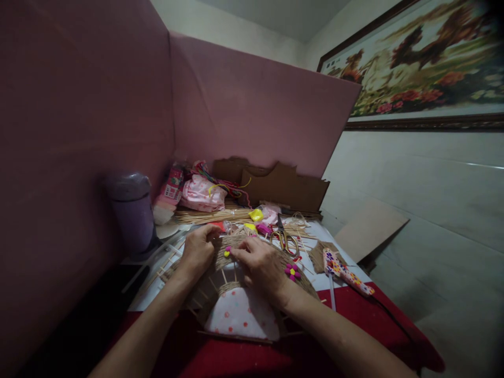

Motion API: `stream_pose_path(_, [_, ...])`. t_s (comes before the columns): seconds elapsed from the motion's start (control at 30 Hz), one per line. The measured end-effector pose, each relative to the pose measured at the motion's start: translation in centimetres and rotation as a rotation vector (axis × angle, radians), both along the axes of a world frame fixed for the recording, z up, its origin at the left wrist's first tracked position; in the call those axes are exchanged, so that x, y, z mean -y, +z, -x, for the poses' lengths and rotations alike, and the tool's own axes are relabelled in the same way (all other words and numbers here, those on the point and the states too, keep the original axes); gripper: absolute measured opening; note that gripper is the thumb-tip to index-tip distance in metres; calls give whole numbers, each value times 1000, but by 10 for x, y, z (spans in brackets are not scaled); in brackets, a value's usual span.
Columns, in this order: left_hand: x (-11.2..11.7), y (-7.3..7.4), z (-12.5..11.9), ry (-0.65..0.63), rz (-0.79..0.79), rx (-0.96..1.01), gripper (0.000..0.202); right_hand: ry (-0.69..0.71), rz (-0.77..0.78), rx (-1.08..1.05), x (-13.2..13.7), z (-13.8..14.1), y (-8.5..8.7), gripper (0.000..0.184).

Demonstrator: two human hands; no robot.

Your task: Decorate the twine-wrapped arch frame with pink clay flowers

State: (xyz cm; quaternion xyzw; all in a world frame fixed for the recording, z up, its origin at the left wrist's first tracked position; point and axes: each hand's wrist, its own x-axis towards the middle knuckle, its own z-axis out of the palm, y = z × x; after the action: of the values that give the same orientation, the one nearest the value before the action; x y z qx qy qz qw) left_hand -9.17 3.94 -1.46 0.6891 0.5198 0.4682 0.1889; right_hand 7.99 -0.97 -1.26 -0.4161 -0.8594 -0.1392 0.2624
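Observation:
A craft piece of twine wound over thin sticks (pixel 283 254) lies in front of me, with a white, red-dotted cloth panel (pixel 242 315) at its near side. On its upper part sits a small purple and yellow clay flower (pixel 227 252), only partly petalled. The thumb and index finger of my right hand (pixel 262 268) pinch at this flower's right side. My left hand (pixel 199 249) is closed at the piece's upper left edge; what its fingertips hold is hidden. A fuller purple flower with a yellow centre (pixel 292 271) lies right of my right hand.
Gold-handled scissors (pixel 284 241) and bright clay packets (pixel 256 214) lie behind the piece. A flower-patterned glue gun (pixel 346 273) with a cord rests at right. A purple tumbler (pixel 132 215) stands left. Cut cardboard (pixel 281 186) leans against the pink partition (pixel 255 110).

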Motion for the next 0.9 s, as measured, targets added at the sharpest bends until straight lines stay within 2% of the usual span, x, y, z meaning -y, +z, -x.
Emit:
stream_pose_path(0.17, [0,0,0,1,5,11,27,5,-39,35,-2,1,-5,27])
stream_pose_path(0.37, [-3,-2,0,-13,-6,28,28,42,-8,-100,-1,-6,-3,32])
stream_pose_path(0.7, [-1,-2,0,2,3,33,27,-2,-31,14,1,-1,-7,29])
stream_pose_path(0.9, [-1,-2,0,-1,-21,43,27,4,23,-62,2,-5,-6,29])
